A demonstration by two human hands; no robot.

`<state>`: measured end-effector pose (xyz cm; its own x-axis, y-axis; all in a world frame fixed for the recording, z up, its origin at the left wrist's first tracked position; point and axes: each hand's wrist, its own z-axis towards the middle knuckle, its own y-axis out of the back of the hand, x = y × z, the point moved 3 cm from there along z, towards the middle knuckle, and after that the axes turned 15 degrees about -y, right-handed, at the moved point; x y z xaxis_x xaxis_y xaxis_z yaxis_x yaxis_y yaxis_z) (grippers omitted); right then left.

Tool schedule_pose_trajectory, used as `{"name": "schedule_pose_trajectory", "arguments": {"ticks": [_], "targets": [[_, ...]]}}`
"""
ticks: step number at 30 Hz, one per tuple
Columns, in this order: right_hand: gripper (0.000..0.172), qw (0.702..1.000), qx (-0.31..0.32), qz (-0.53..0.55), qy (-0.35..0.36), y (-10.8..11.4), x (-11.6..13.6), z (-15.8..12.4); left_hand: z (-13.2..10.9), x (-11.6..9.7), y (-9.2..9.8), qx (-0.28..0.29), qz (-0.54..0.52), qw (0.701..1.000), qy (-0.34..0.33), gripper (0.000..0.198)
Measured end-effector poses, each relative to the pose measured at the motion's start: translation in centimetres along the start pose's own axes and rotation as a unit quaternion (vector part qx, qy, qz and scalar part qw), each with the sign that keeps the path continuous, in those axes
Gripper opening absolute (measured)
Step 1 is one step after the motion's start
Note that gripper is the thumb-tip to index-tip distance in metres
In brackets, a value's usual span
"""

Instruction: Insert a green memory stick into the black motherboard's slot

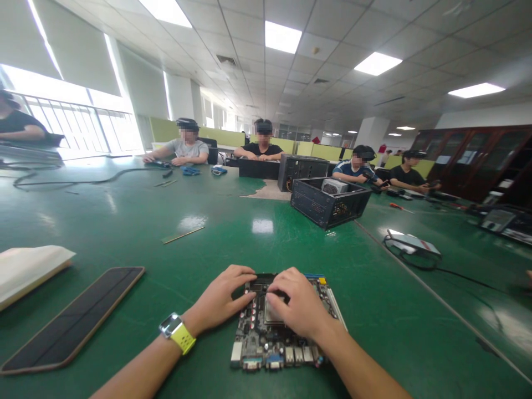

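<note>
A motherboard (253, 341) lies flat on the green table in front of me, its row of ports facing my side. My left hand (222, 296) touches its upper left corner, thumb and fingers stretched apart. Over the middle of the board, my right hand (297, 305) is bent with its thumb and fingertips close together at the processor socket (272, 313). What those fingertips pinch, if anything, is too small to make out. The right hand hides part of the socket and the board's right half. A yellow-strapped watch (178, 332) is on my left wrist.
A dark flat panel (75, 321) and a pale packet (31, 271) lie to the left. Ahead are a thin strip (183, 235), an open computer case (310, 205) and another case (286, 172). A cabled device (413, 242) sits right. Several people sit across the table.
</note>
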<state>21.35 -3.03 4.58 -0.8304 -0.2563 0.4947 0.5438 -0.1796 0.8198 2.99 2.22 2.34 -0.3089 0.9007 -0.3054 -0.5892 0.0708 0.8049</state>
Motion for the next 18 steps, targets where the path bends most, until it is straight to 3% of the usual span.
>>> {"name": "schedule_pose_trajectory", "arguments": {"ticks": [7, 13, 18], "targets": [[0.028, 0.985, 0.119, -0.031, 0.124, -0.8, 3.1, -2.4, -0.2, 0.0, 0.0, -0.004, -0.010, 1.000, -0.007, 0.031], [0.047, 0.977, 0.131, -0.127, 0.113, -3.0, 5.2, -4.1, -0.3, 0.2, 0.1, -0.020, 0.002, 1.000, -0.003, 0.029], [0.036, 0.979, 0.113, -0.148, 0.088, -4.2, 5.9, -4.2, -0.3, 0.4, 0.3, -0.033, 0.015, 0.999, -0.001, 0.026]]}}
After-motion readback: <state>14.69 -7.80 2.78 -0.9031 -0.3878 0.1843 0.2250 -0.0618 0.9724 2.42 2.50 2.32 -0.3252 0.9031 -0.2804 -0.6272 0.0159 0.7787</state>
